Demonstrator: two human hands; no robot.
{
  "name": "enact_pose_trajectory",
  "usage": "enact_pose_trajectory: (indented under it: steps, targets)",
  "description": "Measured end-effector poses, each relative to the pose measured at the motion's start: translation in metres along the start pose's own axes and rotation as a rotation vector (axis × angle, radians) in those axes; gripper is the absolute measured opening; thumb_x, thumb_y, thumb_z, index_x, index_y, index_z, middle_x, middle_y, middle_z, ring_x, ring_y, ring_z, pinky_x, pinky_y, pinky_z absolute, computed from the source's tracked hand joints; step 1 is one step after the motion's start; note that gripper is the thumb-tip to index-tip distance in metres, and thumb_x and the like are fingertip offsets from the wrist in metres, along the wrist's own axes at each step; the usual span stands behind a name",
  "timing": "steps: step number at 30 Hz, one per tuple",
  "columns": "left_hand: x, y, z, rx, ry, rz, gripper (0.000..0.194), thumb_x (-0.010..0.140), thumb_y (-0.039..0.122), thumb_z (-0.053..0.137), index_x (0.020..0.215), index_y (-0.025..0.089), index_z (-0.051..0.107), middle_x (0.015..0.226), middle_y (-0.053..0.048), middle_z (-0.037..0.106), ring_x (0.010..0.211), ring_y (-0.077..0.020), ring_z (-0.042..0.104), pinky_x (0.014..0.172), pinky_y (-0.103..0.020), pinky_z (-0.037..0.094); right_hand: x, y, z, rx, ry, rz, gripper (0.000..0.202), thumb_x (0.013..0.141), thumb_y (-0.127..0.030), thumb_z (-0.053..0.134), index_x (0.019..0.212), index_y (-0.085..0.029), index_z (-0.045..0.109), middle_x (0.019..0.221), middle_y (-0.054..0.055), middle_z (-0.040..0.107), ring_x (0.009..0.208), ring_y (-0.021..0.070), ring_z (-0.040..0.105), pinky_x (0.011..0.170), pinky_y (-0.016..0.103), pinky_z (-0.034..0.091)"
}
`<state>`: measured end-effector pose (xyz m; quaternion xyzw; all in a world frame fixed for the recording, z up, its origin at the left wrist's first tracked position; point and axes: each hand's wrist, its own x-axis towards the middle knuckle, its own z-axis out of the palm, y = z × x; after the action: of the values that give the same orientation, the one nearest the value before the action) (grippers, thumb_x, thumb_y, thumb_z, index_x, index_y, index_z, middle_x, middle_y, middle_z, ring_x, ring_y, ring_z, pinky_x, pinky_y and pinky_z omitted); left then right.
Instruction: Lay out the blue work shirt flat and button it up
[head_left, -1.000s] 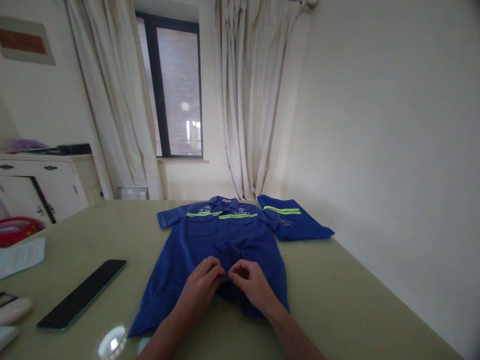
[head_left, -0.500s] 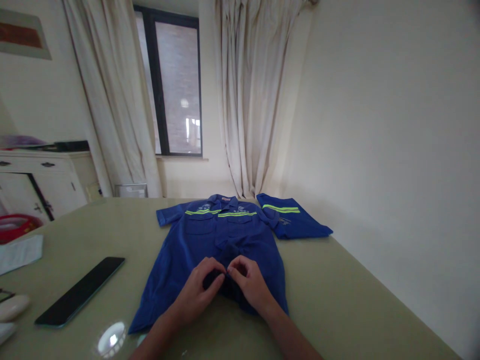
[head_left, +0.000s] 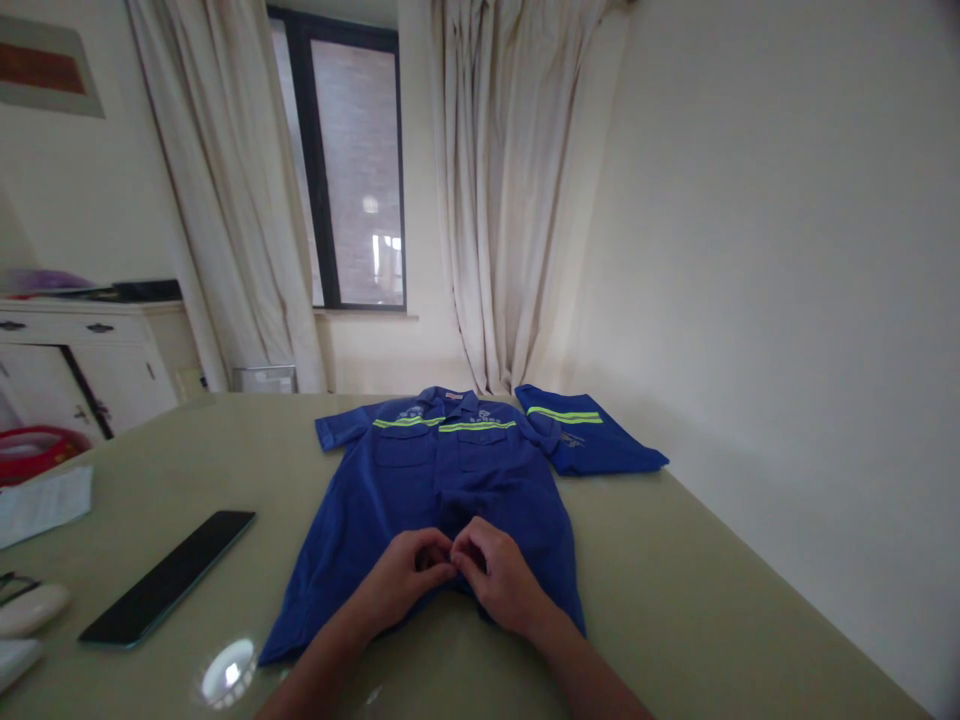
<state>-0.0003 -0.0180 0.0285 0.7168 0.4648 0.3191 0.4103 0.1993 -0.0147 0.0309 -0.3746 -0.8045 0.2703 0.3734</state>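
A blue short-sleeved work shirt (head_left: pixel 405 480) with yellow-green reflective stripes lies front side up on the table, its collar pointing away from me. At the lower middle of its front, my left hand (head_left: pixel 409 575) pinches the cloth near the front opening. Right beside it, my right hand (head_left: pixel 499 570) pinches the same edge, the fingertips of both hands almost touching. The fingers hide what exactly sits between them; a button cannot be made out. The hem is lifted a little around the hands.
A folded blue garment (head_left: pixel 600 440) with a matching stripe lies by the shirt's right sleeve, near the wall. To the left are a dark tablet-like slab (head_left: pixel 169 580), papers (head_left: pixel 45 505), a red basin (head_left: pixel 37 455) and white objects (head_left: pixel 34 610). The table (head_left: pixel 712 610) is glossy.
Both hands stay pinched at the shirt front and have shifted slightly lower. The cloth bunched up above them has flattened somewhat. The view has moved a touch.
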Motion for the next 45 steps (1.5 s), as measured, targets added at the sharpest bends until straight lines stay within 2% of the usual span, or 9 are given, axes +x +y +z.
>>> enact_pose_trajectory:
  steps: [10, 19, 27, 29, 33, 35, 38, 40, 45]
  targets:
    - [-0.003, 0.004, 0.016, 0.636, 0.213, 0.208, 0.013, 0.089, 0.014, 0.059, 0.096, 0.023, 0.065, 0.100, -0.003, 0.068, 0.099, -0.0225, 0.061, 0.101, -0.040, 0.044, 0.001, 0.002, 0.012, -0.040, 0.086, 0.082, 0.009, 0.088, -0.013, 0.061, 0.086, -0.021, 0.063, 0.079, -0.002, 0.060, 0.072, 0.0138, 0.055, 0.066, 0.024, 0.039]
    - [-0.003, 0.007, 0.019, 0.746, 0.373, 0.303, 0.011, 0.093, 0.014, 0.059, 0.095, 0.023, 0.065, 0.097, -0.003, 0.066, 0.093, -0.0227, 0.057, 0.085, -0.037, 0.048, 0.004, -0.005, 0.014, -0.005, 0.181, 0.083, 0.008, 0.091, -0.020, 0.060, 0.085, -0.020, 0.065, 0.077, -0.001, 0.059, 0.069, 0.0144, 0.052, 0.064, 0.025, 0.039]
    - [-0.006, 0.010, 0.008, 0.570, 0.311, 0.301, 0.019, 0.100, 0.033, 0.055, 0.103, 0.026, 0.071, 0.099, -0.004, 0.070, 0.096, -0.0225, 0.060, 0.091, -0.038, 0.044, 0.010, -0.005, 0.001, 0.165, 0.218, 0.177, 0.027, 0.096, -0.039, 0.056, 0.081, -0.019, 0.068, 0.076, 0.001, 0.065, 0.071, 0.0166, 0.058, 0.065, 0.026, 0.042]
    - [-0.007, 0.012, 0.007, 0.418, 0.195, 0.252, 0.031, 0.102, 0.041, 0.049, 0.094, 0.024, 0.073, 0.095, -0.004, 0.071, 0.092, -0.0201, 0.063, 0.087, -0.033, 0.046, 0.012, -0.001, -0.004, 0.153, 0.256, 0.209, 0.029, 0.098, -0.041, 0.053, 0.084, -0.020, 0.068, 0.079, 0.002, 0.067, 0.074, 0.0177, 0.060, 0.068, 0.026, 0.044]
    - [-0.007, 0.010, 0.010, 0.073, -0.144, -0.003, 0.058, 0.103, 0.056, 0.031, 0.081, 0.019, 0.069, 0.074, -0.002, 0.070, 0.054, -0.0131, 0.060, 0.054, -0.024, 0.044, 0.011, 0.008, -0.006, 0.079, 0.179, 0.236, 0.030, 0.100, -0.041, 0.048, 0.092, -0.021, 0.069, 0.084, 0.002, 0.069, 0.079, 0.0186, 0.064, 0.074, 0.027, 0.046]
    - [-0.005, 0.005, 0.009, 0.090, -0.075, -0.054, 0.049, 0.103, 0.053, 0.034, 0.086, 0.020, 0.066, 0.072, 0.000, 0.068, 0.052, -0.0130, 0.059, 0.052, -0.024, 0.042, 0.009, 0.008, -0.005, 0.012, 0.098, 0.205, 0.025, 0.100, -0.038, 0.050, 0.098, -0.022, 0.070, 0.092, 0.003, 0.071, 0.089, 0.0193, 0.065, 0.082, 0.028, 0.046]
    - [-0.001, -0.004, 0.002, 0.372, 0.247, -0.028, 0.028, 0.101, 0.034, 0.040, 0.089, 0.021, 0.062, 0.083, -0.002, 0.068, 0.076, -0.0176, 0.064, 0.072, -0.028, 0.046, 0.005, 0.005, -0.003, -0.126, 0.000, 0.187, 0.021, 0.099, -0.029, 0.052, 0.108, -0.025, 0.070, 0.105, 0.005, 0.071, 0.100, 0.0205, 0.066, 0.088, 0.029, 0.044]
    - [-0.001, -0.008, -0.002, 0.548, 0.352, -0.021, 0.027, 0.099, 0.023, 0.037, 0.091, 0.021, 0.063, 0.093, -0.006, 0.067, 0.091, -0.0212, 0.063, 0.085, -0.034, 0.046, 0.003, 0.002, -0.002, -0.231, -0.042, 0.209, 0.021, 0.098, -0.025, 0.053, 0.107, -0.026, 0.072, 0.104, 0.005, 0.071, 0.097, 0.0210, 0.067, 0.082, 0.029, 0.044]
    - [-0.002, -0.002, 0.006, 0.522, 0.172, 0.146, 0.025, 0.096, 0.022, 0.048, 0.106, 0.026, 0.070, 0.115, -0.006, 0.068, 0.108, -0.0235, 0.059, 0.099, -0.040, 0.044, 0.000, -0.005, -0.002, -0.399, -0.058, 0.255, 0.030, 0.099, -0.042, 0.053, 0.085, -0.023, 0.071, 0.090, 0.007, 0.070, 0.079, 0.0213, 0.067, 0.067, 0.029, 0.038]
